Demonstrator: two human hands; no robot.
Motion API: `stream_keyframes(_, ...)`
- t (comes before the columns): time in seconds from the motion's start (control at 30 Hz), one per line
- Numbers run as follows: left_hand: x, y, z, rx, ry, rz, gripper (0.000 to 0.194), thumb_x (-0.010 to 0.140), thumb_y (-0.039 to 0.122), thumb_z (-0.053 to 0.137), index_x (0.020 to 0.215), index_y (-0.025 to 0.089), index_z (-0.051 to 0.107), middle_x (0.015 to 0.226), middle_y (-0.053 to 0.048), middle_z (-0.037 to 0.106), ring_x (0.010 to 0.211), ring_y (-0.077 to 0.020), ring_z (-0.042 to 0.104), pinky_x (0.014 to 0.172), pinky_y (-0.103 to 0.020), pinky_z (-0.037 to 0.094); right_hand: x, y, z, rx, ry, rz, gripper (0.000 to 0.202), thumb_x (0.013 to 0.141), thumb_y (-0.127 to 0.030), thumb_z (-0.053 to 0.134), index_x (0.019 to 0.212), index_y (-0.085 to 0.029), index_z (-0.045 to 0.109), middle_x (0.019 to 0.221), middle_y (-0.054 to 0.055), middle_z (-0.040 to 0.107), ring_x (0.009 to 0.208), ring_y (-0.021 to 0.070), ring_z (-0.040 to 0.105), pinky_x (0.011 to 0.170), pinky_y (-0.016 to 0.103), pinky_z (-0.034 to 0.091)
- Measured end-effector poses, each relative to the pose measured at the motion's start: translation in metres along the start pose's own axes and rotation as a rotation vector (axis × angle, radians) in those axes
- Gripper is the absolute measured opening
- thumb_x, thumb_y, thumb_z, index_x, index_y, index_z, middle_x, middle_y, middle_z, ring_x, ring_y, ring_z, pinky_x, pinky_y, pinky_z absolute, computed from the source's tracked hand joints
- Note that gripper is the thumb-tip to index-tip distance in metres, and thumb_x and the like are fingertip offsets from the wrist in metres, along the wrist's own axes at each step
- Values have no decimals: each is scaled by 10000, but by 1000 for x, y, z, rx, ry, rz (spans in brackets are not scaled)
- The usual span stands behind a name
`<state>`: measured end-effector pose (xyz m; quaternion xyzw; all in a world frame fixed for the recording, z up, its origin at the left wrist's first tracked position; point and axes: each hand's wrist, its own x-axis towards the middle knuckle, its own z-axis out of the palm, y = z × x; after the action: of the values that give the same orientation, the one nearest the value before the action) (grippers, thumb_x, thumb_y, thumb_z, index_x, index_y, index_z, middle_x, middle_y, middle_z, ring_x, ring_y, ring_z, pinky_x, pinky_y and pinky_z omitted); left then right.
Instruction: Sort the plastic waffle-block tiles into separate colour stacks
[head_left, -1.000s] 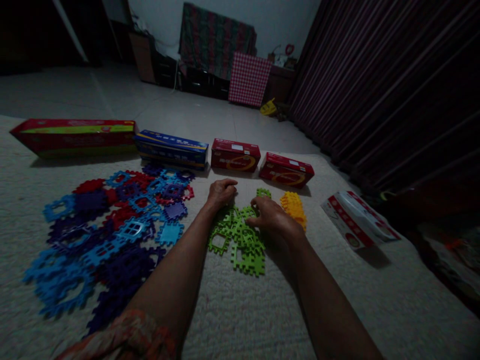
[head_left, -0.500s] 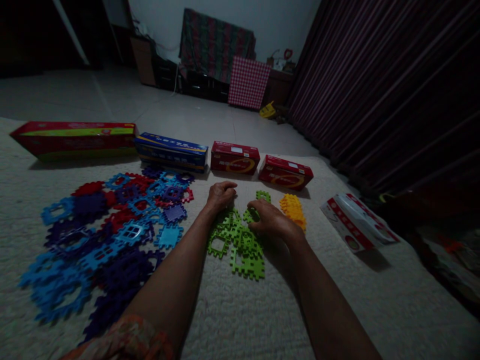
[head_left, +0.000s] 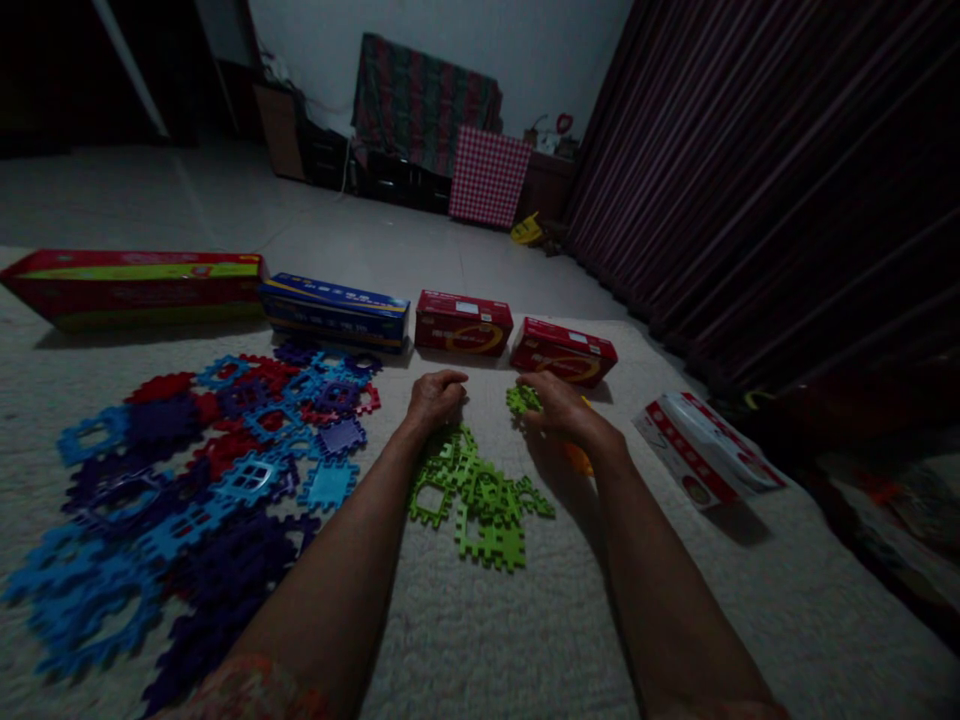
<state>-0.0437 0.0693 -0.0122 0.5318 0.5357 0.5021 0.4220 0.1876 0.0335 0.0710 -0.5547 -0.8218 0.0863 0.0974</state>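
My left hand (head_left: 437, 398) is curled on the quilted mat, at the far end of a pile of green interlocking plastic pieces (head_left: 491, 490). Its fingers bend inward, and what they may hold is hidden. My right hand (head_left: 559, 408) grips a green interlocking piece (head_left: 521, 401) with thumb and fingertips, beyond the pile and just in front of a small red box (head_left: 564, 352). Partly covered by this hand and wrist is a stack of yellow pieces (head_left: 578, 459). The green pieces have toothed edges, some with square openings.
Blue, purple and red toothed pieces (head_left: 330, 484) spread over the mat (head_left: 450, 640) at left. A long red box (head_left: 150, 290), a blue box (head_left: 334, 315) and another red box (head_left: 463, 323) line the back. A white-and-red package (head_left: 705, 450) lies at right.
My right hand has moved away from the pile to the far side, onto the green piece there. Another green piece now shows at the pile's right edge. My left hand stays nearly in place.
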Motion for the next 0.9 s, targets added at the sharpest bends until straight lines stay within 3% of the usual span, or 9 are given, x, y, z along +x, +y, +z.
stream_keyframes(0.2, 2, -4, 2, -41, 6, -16, 305, 711, 200, 607, 951, 182, 794, 776, -60, 773, 725, -196, 746, 639, -252, 551, 20, 10, 4, -27, -113, 37, 622, 786, -94, 647, 1392, -177, 535, 1389, 139, 565, 1272, 256, 541, 1073, 359, 420)
stream_keyframes(0.4, 0, 0, 1, -63, 22, -29, 274, 689, 194, 635, 911, 191, 798, 724, -48, 757, 698, -198, 736, 650, -264, 548, 18, 12, 16, -72, -100, 76, 663, 781, -102, 620, 1426, -205, 509, 1500, 121, 510, 1365, 279, 468, 1152, 440, 339)
stream_keyframes(0.7, -3, 14, 0, -196, 49, -94, 280, 661, 161, 612, 884, 150, 782, 653, -31, 705, 549, -141, 652, 543, -232, 508, 27, 5, 10, -121, -154, 70, 619, 745, -104, 622, 1352, -218, 571, 1378, 132, 601, 1284, 310, 543, 1092, 476, 388)
stream_keyframes(0.8, -3, 18, 1, -286, 102, -147, 288, 649, 165, 610, 888, 137, 768, 657, -28, 694, 519, -123, 613, 546, -245, 524, 28, 2, 7, -127, -176, 72, 624, 738, -91, 628, 1348, -208, 570, 1385, 137, 589, 1285, 313, 532, 1092, 478, 386)
stream_keyframes(0.9, 0, 17, -3, -347, 239, -168, 304, 646, 176, 606, 908, 138, 756, 696, -35, 704, 544, -114, 597, 545, -235, 516, 22, -12, 4, -100, -95, 28, 657, 725, -67, 652, 1362, -200, 560, 1468, 158, 517, 1356, 338, 462, 1124, 519, 354)
